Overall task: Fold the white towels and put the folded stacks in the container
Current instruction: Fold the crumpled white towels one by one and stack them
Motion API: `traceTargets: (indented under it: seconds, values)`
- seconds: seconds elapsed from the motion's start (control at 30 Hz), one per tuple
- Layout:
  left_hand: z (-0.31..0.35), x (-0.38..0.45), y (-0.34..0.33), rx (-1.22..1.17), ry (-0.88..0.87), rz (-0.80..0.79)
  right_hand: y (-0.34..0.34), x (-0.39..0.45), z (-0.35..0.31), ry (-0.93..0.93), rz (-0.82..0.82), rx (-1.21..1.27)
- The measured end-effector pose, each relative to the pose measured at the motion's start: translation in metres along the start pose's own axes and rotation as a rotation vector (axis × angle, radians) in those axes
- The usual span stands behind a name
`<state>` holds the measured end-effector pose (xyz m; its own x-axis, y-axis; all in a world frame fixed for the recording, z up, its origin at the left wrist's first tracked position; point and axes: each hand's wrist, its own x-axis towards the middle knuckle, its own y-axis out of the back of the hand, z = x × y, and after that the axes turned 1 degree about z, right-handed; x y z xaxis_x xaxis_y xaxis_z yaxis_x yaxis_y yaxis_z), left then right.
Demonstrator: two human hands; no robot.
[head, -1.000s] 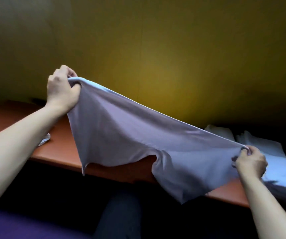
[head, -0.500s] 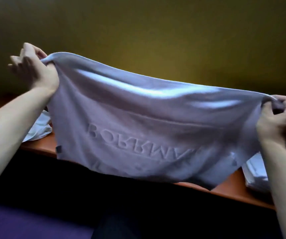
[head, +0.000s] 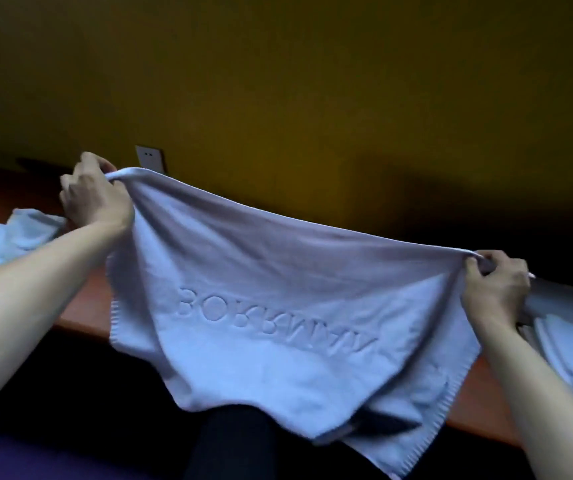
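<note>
Lowered white towel [head: 278,306], embossed, between hands [head: 96,199]

White towel [head: 278,306] with embossed lettering hangs spread open, held by both top corners

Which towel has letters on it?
The white towel stretched between the left hand and right hand shows raised letters. The crumpled towel at left and the towels at right show none.
</note>
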<state>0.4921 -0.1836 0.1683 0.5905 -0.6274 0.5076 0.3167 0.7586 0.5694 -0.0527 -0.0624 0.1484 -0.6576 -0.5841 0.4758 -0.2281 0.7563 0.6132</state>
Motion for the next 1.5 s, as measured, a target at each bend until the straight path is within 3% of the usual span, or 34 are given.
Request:
traceTargets:
  seconds: [0.27, 0.57, 0.7, 0.8, 1.0, 1.17, 1.37, 1.5]
  values:
    - [0.007, 0.032, -0.127, 0.136, 0.059, -0.092, -0.096, 0.051, 0.025, 0.053, -0.083, -0.125]
    - [0.008, 0.039, -0.250, 0.318, -0.043, -0.208, -0.158, 0.080, 0.075, 0.163, -0.137, -0.218]
    - [0.000, 0.002, -0.273, 0.294, -0.079, -0.424, -0.171, 0.088, 0.090, 0.144, -0.186, -0.262]
    - [-0.007, -0.048, -0.269, 0.347, -0.204, -0.594, -0.177, 0.090, 0.104, 0.130, -0.259, -0.308]
    - [0.039, -0.217, -0.206, 0.010, -0.607, -0.813, -0.165, 0.083, 0.121, 0.036, -0.435, -0.227]
    - [0.103, -0.362, -0.148, -0.238, -1.011, -0.988, -0.132, 0.071, 0.136, 0.029, -0.454, -0.228]
    - [0.141, -0.477, -0.112, -0.180, -1.359, -1.096, -0.089, 0.052, 0.169, -0.054, -0.418, -0.158]
    - [0.141, -0.522, -0.115, 0.025, -1.341, -1.063, -0.086, 0.040, 0.183, -0.203, -0.534, -0.143]
